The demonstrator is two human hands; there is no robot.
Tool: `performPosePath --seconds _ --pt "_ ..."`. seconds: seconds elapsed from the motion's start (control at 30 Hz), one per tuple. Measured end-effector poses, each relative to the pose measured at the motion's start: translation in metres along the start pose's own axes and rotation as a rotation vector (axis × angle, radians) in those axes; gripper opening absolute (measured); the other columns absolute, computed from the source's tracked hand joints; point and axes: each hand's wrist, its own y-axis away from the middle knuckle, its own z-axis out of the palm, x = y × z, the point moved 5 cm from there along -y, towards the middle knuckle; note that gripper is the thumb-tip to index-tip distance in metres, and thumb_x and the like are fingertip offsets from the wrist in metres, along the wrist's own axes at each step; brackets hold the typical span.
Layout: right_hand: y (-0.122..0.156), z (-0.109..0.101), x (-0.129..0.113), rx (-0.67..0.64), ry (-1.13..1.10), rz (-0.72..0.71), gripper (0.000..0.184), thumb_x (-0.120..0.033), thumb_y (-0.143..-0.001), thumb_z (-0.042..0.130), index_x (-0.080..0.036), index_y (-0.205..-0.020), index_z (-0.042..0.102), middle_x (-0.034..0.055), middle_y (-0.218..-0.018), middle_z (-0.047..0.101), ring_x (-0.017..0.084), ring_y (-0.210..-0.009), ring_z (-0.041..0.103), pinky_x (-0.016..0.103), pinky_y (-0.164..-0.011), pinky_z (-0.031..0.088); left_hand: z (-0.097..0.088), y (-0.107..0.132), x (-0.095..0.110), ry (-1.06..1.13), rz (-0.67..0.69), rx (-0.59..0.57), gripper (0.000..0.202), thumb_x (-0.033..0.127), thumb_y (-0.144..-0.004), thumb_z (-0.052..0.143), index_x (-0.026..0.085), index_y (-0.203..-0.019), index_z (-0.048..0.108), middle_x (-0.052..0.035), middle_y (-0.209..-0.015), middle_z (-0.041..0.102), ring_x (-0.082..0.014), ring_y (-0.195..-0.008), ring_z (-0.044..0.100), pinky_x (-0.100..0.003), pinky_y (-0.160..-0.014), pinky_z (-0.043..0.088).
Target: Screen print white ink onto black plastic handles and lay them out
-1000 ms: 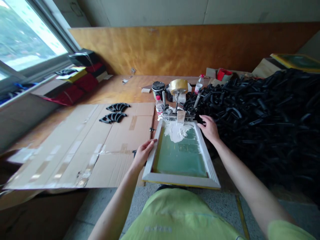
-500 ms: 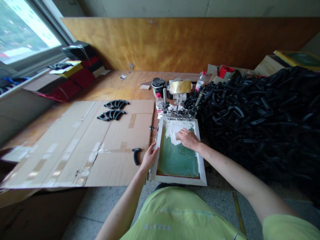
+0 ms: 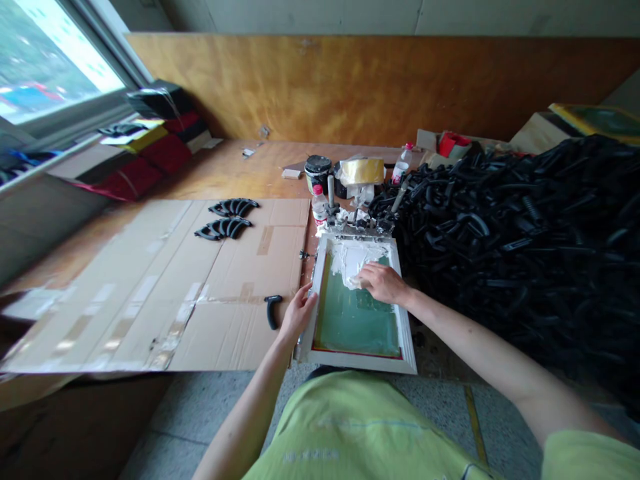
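Your left hand (image 3: 299,311) is closed on the left rail of the screen frame (image 3: 357,361), fingers wrapped over its edge. The frame lies flat at the near edge of the table, between the cardboard (image 3: 150,287) and the pile of black handles (image 3: 525,233). Your right hand (image 3: 383,283) rests curled on the green mesh at the white ink (image 3: 350,257); whether it grips anything is hidden. The bottle (image 3: 318,205) has a red label too small to read, and the print on your shirt (image 3: 360,427) is blurred.
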Motion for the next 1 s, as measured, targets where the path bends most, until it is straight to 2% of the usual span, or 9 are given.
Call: performPosePath --seconds 0.07,0.2,0.33,0.47,0.53,0.63,0.83,0.93,1.0 --pt "-0.018 -0.012 0.011 0.041 -0.033 0.101 0.018 -0.021 -0.084 0.063 -0.02 -0.101 0.068 0.0043 -0.092 0.068 0.02 -0.087 0.06 0.028 -0.077 0.044 -0.001 0.005 0.011 0.017 -0.022 -0.018 0.072 0.056 -0.076 0.064 0.017 -0.135 0.052 -0.0024 -0.078 0.07 -0.0151 -0.062 0.063 -0.023 -0.054 0.046" --pt "-0.058 -0.049 0.053 0.149 -0.013 0.319 0.054 -0.033 -0.082 0.069 -0.031 -0.134 0.054 0.0021 -0.103 0.07 0.02 -0.087 0.063 0.029 -0.079 0.045 -0.009 0.018 0.049 0.038 -0.032 -0.051 0.074 0.058 -0.074 0.067 0.021 -0.136 0.052 0.0014 -0.071 0.066 -0.0121 -0.054 0.057 -0.021 -0.047 0.041" --pt "-0.031 -0.082 0.115 0.374 -0.09 0.563 0.039 -0.037 -0.091 0.054 -0.025 -0.128 0.058 0.0037 -0.091 0.072 0.019 -0.079 0.064 0.03 -0.077 0.047 -0.012 0.019 0.107 0.117 0.083 -0.015 0.057 0.066 -0.08 0.054 0.017 -0.108 0.067 0.0003 -0.069 0.062 -0.0109 -0.053 0.056 -0.02 -0.046 0.042" --pt "0.036 -0.057 0.146 0.502 -0.154 0.832 0.029 -0.032 -0.092 0.047 -0.017 -0.11 0.064 0.006 -0.082 0.07 0.02 -0.076 0.064 0.032 -0.074 0.048 -0.004 0.003 0.168 0.305 0.321 0.031 0.052 0.063 -0.083 0.052 0.019 -0.107 0.062 -0.0042 -0.089 0.067 -0.0162 -0.079 0.066 -0.025 -0.063 0.054" --pt "0.049 -0.024 0.131 0.382 -0.163 0.741 0.029 -0.032 -0.087 0.057 -0.018 -0.112 0.063 0.0061 -0.088 0.07 0.022 -0.084 0.063 0.033 -0.078 0.048 0.004 -0.006 0.18 0.36 0.327 0.022 0.055 0.064 -0.085 0.047 0.019 -0.113 0.058 -0.0054 -0.092 0.067 -0.0181 -0.086 0.066 -0.028 -0.067 0.057" --pt "0.043 0.019 0.081 0.152 -0.107 0.447 0.037 -0.028 -0.08 0.069 -0.024 -0.116 0.063 0.0059 -0.101 0.067 0.023 -0.098 0.059 0.037 -0.087 0.046 0.021 -0.007 0.162 0.433 0.252 0.058 0.058 0.066 -0.086 0.043 0.02 -0.118 0.055 -0.0073 -0.097 0.068 -0.0176 -0.085 0.067 -0.029 -0.064 0.058" --pt "0.035 0.032 -0.031 0.195 -0.007 0.246 0.02 -0.028 -0.091 0.057 -0.025 -0.106 0.07 0.0076 -0.092 0.063 0.022 -0.095 0.055 0.036 -0.088 0.043 0.085 0.037 0.041 0.343 -0.316 -0.251 0.061 0.068 -0.079 0.055 0.019 -0.115 0.055 -0.0146 -0.11 0.068 -0.0243 -0.086 0.07 -0.033 -0.055 0.058" --pt "0.049 0.035 -0.051 0.094 -0.091 -0.027 0.03 -0.021 -0.094 0.049 -0.028 -0.118 0.065 0.0049 -0.099 0.067 0.019 -0.098 0.057 0.033 -0.09 0.043 0.055 0.037 0.003 0.265 -0.324 -0.113 0.052 0.065 -0.08 0.054 0.018 -0.102 0.057 -0.0099 -0.089 0.071 -0.0209 -0.072 0.07 -0.029 -0.053 0.055" --pt "0.069 0.029 -0.014 0.106 -0.069 0.076 0.033 -0.013 -0.093 0.046 -0.026 -0.115 0.067 0.0048 -0.102 0.068 0.019 -0.1 0.058 0.033 -0.09 0.044 0.004 0.023 -0.017 0.089 -0.286 0.021 0.049 0.063 -0.081 0.048 0.017 -0.094 0.057 -0.007 -0.072 0.07 -0.0184 -0.058 0.067 -0.029 -0.051 0.054"
